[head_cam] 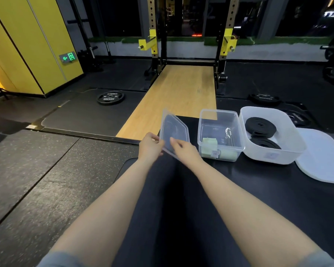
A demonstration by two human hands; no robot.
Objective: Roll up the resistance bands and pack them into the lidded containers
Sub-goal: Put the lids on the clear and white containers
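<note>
Left hand [150, 146] and right hand [183, 149] both pinch the clear rectangular plastic lid [174, 130], left of its clear plastic container [220, 134] holding pale-green rolled bands [210, 148]. Far right, the white plastic tub [272, 135] holds two black coiled bands [260, 127]; both containers remain unlidded.

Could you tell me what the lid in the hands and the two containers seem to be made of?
Lid: thin clear plastic, seemingly; the floor shows through.
Clear container: likely the same glossy transparent plastic, with glints.
White container: probably opaque, matte-looking white plastic.
</note>
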